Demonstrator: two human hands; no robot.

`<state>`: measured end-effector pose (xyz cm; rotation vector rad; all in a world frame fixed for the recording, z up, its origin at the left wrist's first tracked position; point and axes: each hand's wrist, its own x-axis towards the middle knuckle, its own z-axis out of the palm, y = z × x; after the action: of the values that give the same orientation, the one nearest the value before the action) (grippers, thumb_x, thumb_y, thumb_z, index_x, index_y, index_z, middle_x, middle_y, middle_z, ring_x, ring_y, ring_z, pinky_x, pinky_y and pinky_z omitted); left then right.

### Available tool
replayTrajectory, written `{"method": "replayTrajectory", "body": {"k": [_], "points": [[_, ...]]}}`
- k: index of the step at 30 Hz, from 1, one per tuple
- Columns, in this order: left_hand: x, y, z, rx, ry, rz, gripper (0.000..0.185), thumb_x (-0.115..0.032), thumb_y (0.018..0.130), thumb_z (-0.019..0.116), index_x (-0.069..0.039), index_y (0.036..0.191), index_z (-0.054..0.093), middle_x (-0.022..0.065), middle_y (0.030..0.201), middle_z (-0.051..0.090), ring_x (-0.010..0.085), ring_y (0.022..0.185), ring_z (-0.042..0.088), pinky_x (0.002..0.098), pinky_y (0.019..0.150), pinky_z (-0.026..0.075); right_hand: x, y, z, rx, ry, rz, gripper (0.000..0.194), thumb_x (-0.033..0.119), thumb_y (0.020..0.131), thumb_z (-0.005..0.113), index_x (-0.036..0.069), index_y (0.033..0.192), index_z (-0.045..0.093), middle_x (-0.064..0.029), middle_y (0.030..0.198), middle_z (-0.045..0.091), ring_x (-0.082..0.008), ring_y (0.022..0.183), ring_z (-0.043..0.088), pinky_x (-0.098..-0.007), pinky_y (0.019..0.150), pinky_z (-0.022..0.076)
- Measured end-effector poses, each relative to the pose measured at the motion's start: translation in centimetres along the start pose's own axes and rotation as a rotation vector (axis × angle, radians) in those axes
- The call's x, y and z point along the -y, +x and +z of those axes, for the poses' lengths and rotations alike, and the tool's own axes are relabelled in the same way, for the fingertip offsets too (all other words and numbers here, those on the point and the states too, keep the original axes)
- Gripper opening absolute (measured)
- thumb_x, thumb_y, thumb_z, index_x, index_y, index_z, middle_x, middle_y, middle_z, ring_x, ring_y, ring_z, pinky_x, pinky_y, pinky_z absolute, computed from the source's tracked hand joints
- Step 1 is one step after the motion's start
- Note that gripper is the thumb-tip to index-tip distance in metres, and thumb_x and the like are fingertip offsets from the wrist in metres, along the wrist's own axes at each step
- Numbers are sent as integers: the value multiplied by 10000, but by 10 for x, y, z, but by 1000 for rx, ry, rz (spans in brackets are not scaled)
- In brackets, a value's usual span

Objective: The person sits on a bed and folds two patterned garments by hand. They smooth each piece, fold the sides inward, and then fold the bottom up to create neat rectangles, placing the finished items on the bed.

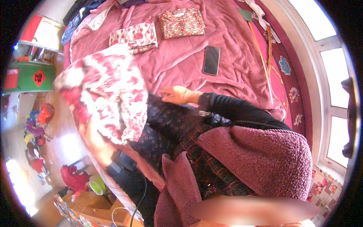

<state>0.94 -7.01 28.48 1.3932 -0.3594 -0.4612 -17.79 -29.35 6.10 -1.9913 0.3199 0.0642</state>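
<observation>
My left hand (97, 139) grips the lower edge of a white cloth with a red pattern (119, 90); the cloth is spread out in the air and blurred by motion. The fingers behind it are partly hidden. My right hand (177, 95) holds nothing and hovers or rests near my dark patterned trousers (158, 136), its fingers loosely apart and blurred. On the pink blanket (181, 59) ahead lie a folded white garment with red flowers (139, 35), partly covered by the raised cloth, and a folded small-flowered garment (183, 22).
A smartphone (211, 60) lies on the blanket to the right. A long thin stick (261, 56) runs along the bed's right side, near the windows (334, 68). Clothes (75, 28) are heaped at the far left. Left of the bed stand a wooden desk (93, 208) and a green bin (97, 185).
</observation>
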Motion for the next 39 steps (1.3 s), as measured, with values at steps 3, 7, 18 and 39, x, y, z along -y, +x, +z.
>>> {"method": "replayTrajectory", "body": {"k": [3, 7, 18, 39], "points": [[17, 37, 41, 132, 152, -224, 357, -121, 896, 637, -11, 1235, 627, 84, 1005, 706, 189, 803, 682, 315, 736, 545, -40, -36, -43, -102, -151, 206, 486, 344, 934, 602, 21, 1296, 580, -186, 1156, 680, -331, 1057, 667, -394, 914, 514], [86, 113, 104, 435, 804, 283, 432, -146, 862, 692, -23, 1268, 606, 104, 1005, 688, 246, 876, 662, 358, 801, 523, -82, -92, -80, -465, 302, 432, 446, 266, 914, 672, 2, 1265, 595, -129, 1106, 690, -202, 980, 655, -344, 859, 528], [243, 55, 98, 237, 1067, 365, 615, -169, 781, 740, 13, 1322, 509, 251, 1309, 549, 414, 1258, 492, 496, 1080, 379, -128, -109, -124, -927, -77, 664, 500, 325, 847, 706, 8, 1221, 606, -196, 1110, 689, -338, 1063, 659, -406, 924, 509], [254, 30, 88, 79, 1038, 314, 484, -152, 841, 678, 17, 1279, 564, 241, 1268, 589, 407, 1207, 520, 476, 1062, 387, -116, -72, -126, -933, 595, 692, 189, 71, 773, 725, -31, 922, 671, -115, 833, 698, -230, 724, 676, -378, 652, 545]]}}
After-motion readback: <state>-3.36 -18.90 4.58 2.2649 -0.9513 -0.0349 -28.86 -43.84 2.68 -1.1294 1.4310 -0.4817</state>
